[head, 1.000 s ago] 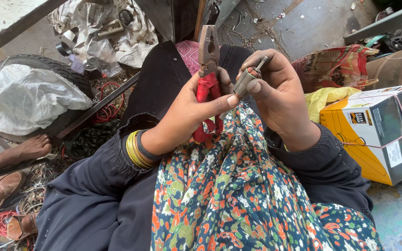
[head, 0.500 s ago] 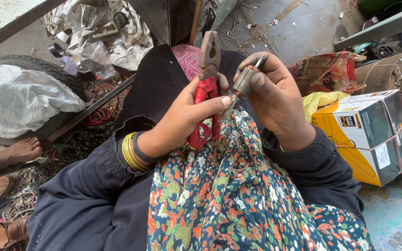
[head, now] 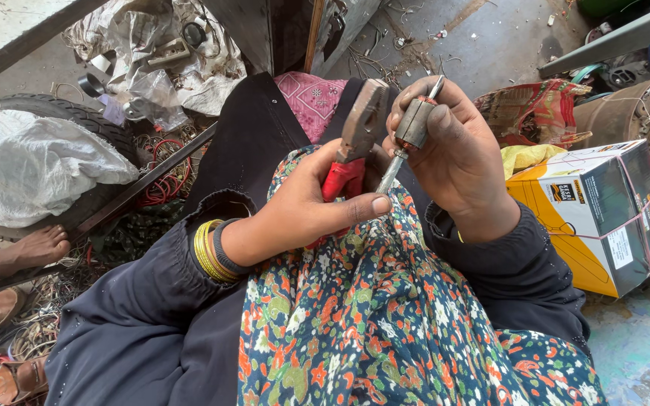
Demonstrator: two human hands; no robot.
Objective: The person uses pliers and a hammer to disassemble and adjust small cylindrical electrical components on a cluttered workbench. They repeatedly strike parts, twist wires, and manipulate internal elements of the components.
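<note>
Both hands grip tools, left hand [head: 306, 207] pliers [head: 351, 146], right hand [head: 457, 154] a rotor [head: 414, 124], above littered concrete floor [head: 490, 37].

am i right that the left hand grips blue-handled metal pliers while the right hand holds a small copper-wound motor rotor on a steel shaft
Not quite: the handles are red, not blue. The head view shows the left hand gripping red-handled metal pliers, while the right hand holds the small copper-wound motor rotor on a steel shaft, as you said.
</note>
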